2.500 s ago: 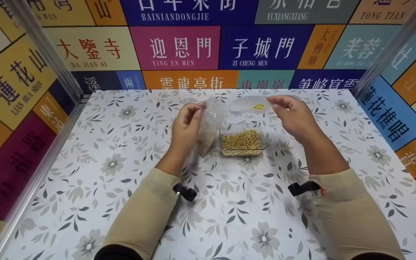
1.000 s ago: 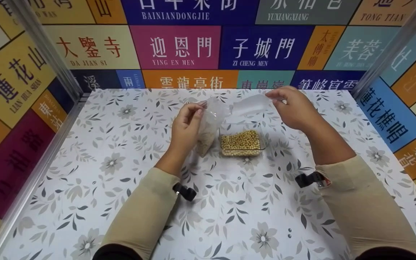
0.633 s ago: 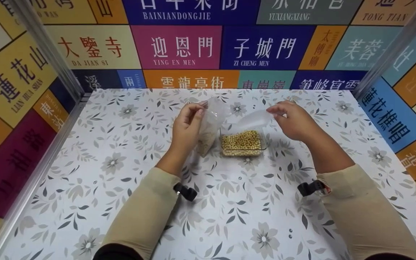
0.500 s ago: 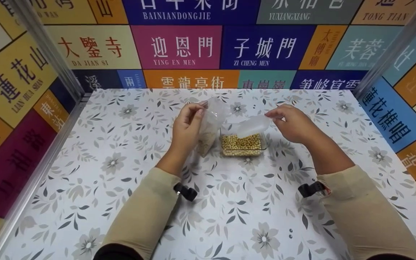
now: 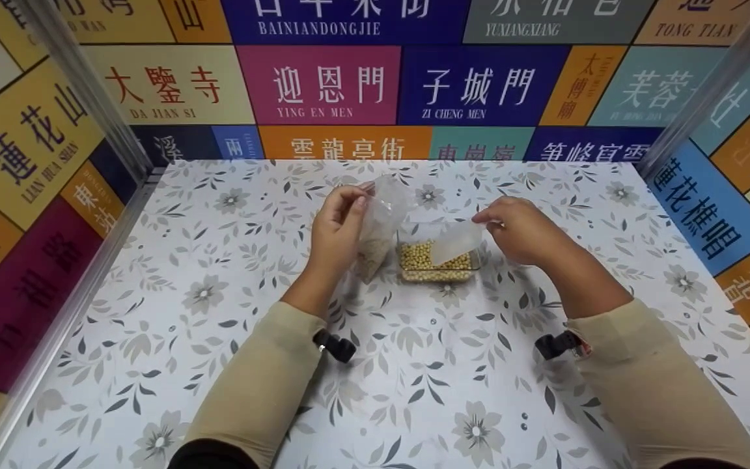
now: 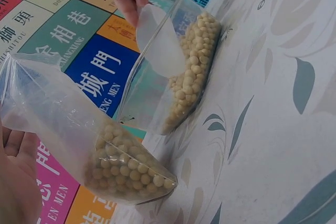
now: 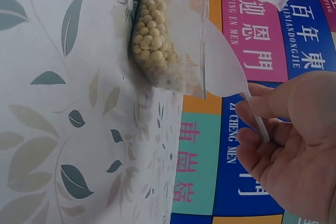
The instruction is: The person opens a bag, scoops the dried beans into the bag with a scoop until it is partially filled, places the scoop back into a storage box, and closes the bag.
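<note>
My left hand (image 5: pixel 339 225) grips the upper edge of a clear plastic bag (image 5: pixel 378 225), which hangs upright with soybeans (image 6: pixel 126 169) gathered at its bottom. Just right of the bag, a rectangular glass container (image 5: pixel 478 266) holds many soybeans (image 5: pixel 417 254). Between thumb and fingers, my right hand (image 5: pixel 517 231) pinches the short handle of a translucent white scoop (image 5: pixel 456 243), at the container's right rear. The scoop's bowl (image 7: pixel 223 66) reaches down into the container, its lower edge at the beans. In the head view the bowl hides some beans behind it.
A white tablecloth (image 5: pixel 401 391) with grey flowers and leaves covers the table. Wall panels (image 5: pixel 323 85) with large printed characters stand behind it and at both sides, with metal posts (image 5: pixel 98 98) at the corners.
The scoop, first level with a few beans in it, was tipped at the bag's mouth, then came down into the container with my right hand. My left hand and the bag stayed put.
</note>
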A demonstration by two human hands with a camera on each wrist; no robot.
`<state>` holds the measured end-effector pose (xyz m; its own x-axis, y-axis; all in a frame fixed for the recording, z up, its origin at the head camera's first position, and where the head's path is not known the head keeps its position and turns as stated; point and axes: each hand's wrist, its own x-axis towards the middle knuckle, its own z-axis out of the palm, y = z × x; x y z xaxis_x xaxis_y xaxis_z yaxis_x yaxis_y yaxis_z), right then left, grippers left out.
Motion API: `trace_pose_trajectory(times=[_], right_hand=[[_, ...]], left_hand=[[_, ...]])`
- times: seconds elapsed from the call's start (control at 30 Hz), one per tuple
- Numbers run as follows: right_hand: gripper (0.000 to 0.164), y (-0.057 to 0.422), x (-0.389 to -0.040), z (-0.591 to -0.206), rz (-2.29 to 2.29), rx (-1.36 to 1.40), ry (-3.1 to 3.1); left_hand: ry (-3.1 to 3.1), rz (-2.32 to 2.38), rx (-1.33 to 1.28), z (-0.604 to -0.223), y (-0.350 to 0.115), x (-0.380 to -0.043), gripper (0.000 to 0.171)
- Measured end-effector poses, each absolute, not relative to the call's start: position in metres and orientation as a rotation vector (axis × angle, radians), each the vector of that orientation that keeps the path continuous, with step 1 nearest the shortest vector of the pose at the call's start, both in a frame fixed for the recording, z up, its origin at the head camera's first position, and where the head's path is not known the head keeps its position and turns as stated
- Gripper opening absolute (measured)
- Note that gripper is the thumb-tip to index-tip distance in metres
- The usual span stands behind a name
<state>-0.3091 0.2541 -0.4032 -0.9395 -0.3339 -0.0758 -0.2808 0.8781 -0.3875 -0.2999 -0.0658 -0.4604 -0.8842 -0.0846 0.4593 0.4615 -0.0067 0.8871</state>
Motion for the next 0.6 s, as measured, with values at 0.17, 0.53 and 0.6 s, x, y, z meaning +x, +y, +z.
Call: trace_pose_trajectory(times=[0.17, 0.53, 0.6], right_hand=[[0.04, 0.247, -0.304, -0.403, -0.492, -0.526, 2.939], [0.039, 0.243, -0.304, -0.416, -0.545, -0.611, 2.896], [0.039, 0.244, -0.304, -0.419, -0.574, -0.6, 2.887]], left_hand=[[-1.904, -1.936, -0.4, -0.461, -0.066, -0.3, 0.014], [-1.899, -1.965, -0.38, -0.462, -0.066, -0.301, 0.013], [-1.899, -1.963, -0.374, -0.462, -0.066, -0.301, 0.013]])
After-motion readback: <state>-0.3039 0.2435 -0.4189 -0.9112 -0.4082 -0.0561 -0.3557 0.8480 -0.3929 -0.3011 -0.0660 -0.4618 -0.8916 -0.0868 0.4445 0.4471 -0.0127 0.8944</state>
